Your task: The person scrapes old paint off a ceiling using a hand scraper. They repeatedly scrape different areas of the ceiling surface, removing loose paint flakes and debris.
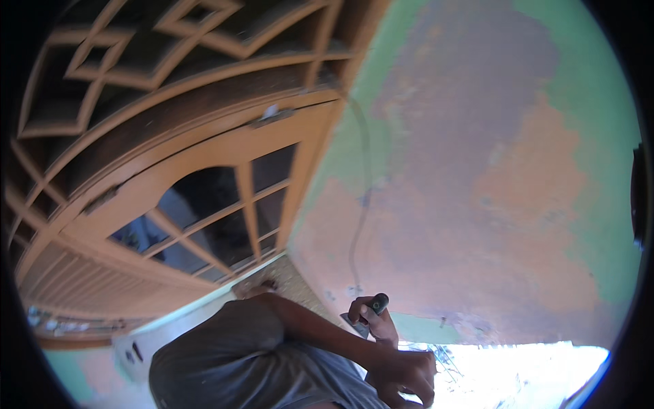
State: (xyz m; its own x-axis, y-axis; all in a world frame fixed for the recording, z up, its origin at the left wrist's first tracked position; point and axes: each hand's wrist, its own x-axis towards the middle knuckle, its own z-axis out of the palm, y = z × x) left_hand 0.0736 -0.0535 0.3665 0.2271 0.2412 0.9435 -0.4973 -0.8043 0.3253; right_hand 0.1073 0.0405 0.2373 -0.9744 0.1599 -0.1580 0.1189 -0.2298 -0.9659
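My right hand (381, 326) is wrapped round the dark handle of a putty knife (379, 302), close to the lower part of the patchy wall (470, 204). Part of its flat grey blade (355, 324) shows beside the fingers. From the grey sleeve my left forearm crosses in front of my right wrist. My left hand (407, 373) is just below, with its fingers curled in. Whatever it may hold is hidden. My right forearm is mostly covered by the left one.
Green, pink and lilac patches cover the wall, with a thin dark line (366, 157) running down it. To the left stands an orange-brown wooden frame with glass panes (211, 187) and latticework (102, 58) above. A bright opening (518, 371) lies at lower right.
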